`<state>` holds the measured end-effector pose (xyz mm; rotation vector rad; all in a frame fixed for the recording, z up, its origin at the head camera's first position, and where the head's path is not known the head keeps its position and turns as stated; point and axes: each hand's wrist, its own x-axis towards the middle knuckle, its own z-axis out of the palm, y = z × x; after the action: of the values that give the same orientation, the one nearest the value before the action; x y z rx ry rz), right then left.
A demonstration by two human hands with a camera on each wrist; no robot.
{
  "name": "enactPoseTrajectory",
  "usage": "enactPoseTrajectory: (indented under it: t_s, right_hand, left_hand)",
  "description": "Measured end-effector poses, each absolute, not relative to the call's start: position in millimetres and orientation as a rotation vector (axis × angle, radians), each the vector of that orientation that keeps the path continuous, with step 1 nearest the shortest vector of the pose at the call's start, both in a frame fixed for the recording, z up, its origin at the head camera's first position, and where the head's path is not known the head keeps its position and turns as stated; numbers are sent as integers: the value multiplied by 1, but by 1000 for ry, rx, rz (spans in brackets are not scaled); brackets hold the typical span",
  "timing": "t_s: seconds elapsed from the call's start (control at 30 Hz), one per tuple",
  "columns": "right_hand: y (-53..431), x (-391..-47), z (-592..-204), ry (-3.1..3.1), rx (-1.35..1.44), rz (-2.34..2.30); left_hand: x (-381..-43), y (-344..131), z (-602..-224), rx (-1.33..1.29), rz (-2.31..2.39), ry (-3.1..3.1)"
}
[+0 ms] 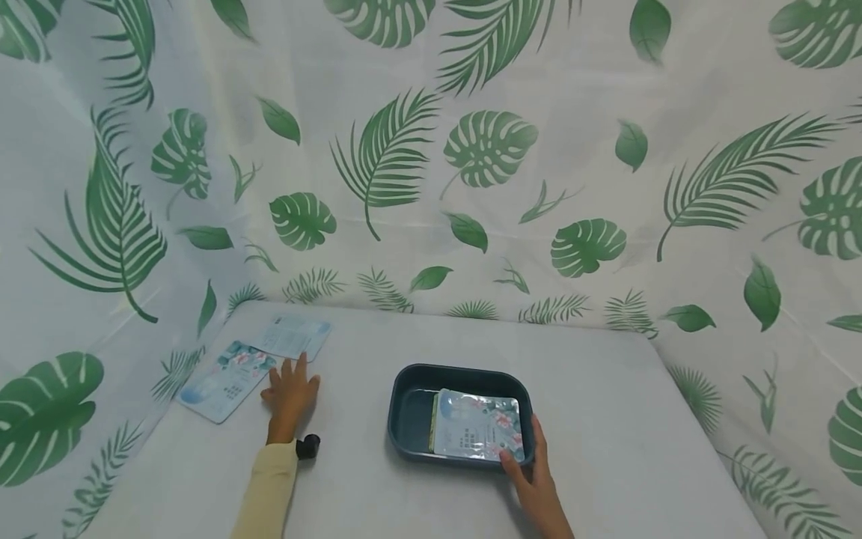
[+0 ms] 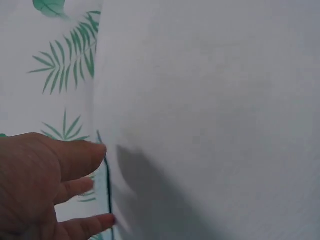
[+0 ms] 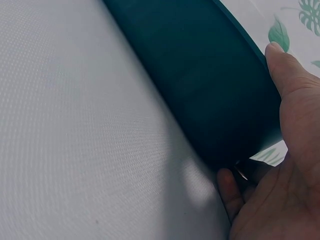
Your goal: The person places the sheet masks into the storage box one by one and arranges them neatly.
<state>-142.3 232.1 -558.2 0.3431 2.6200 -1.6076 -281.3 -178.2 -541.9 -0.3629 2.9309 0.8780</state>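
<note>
My left hand [image 1: 291,393] reaches over the table at the left, fingers spread and fairly straight. Its fingertips are right at the near edges of two flat face mask sachets: a floral one [image 1: 225,380] and a paler, text-covered one [image 1: 291,337] that overlaps it. In the left wrist view, a thin sachet edge [image 2: 109,195] shows beside the fingertips. My right hand [image 1: 542,490] grips the near right corner of a dark teal plastic basin [image 1: 411,427], thumb at the rim and fingers around the outer wall [image 3: 200,75]. Inside the basin lies another floral sachet [image 1: 478,425], with a yellow-green edge under it.
A white-covered table [image 1: 364,501] carries everything. Behind it and at both sides hangs a white curtain [image 1: 417,247] printed with green leaves. A small black device [image 1: 308,447] sits on my left wrist, by the yellow sleeve [image 1: 266,490].
</note>
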Motion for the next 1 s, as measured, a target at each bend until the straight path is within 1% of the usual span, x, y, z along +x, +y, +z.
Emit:
enactPoseTrajectory:
  t_s: [0.2, 0.33, 0.6, 0.73, 0.87, 1.0]
  right_hand:
    - [231, -144, -560, 2625, 340, -1633]
    - [229, -145, -561, 2648, 327, -1631]
    - [232, -143, -561, 2638, 297, -1669]
    - [233, -144, -560, 2639, 301, -1675]
    - [232, -144, -559, 2635, 303, -1686]
    - [230, -143, -559, 2625, 302, -1703]
  left_hand:
    - [-289, -187, -530, -439, 837, 3049]
    - [-292, -200, -530, -451, 834, 3078]
    - [-307, -227, -546, -267, 815, 2949]
    - [-316, -240, -546, -214, 852, 2881]
    - [-320, -249, -542, -206, 907, 2801]
    - [-322, -253, -542, -259, 899, 2741]
